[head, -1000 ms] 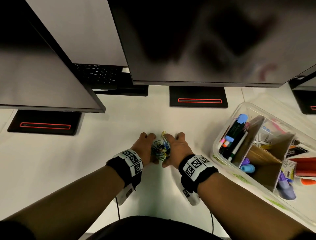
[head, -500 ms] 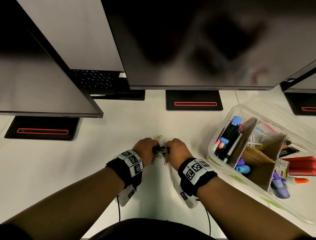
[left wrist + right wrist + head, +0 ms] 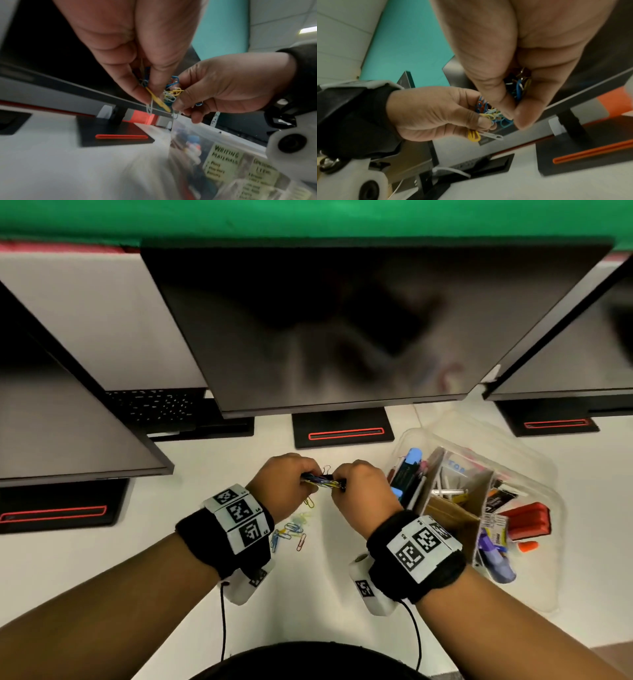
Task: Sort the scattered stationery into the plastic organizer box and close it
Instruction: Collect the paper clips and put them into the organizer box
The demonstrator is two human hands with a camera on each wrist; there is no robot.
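The bunch of coloured paper clips (image 3: 323,482), pinched by left hand (image 3: 286,486) and right hand (image 3: 359,491), is now lifted beside the organizer box (image 3: 544,508), while stray paper clips (image 3: 289,530) are left on the table (image 3: 191,542).

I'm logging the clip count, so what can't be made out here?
- Clip bundle: its total is hidden by left hand and right hand fingers in all views.
- Loose clips on the desk: head view, partly behind the left wristband.
- Organizer box labels: left wrist view, blurred.
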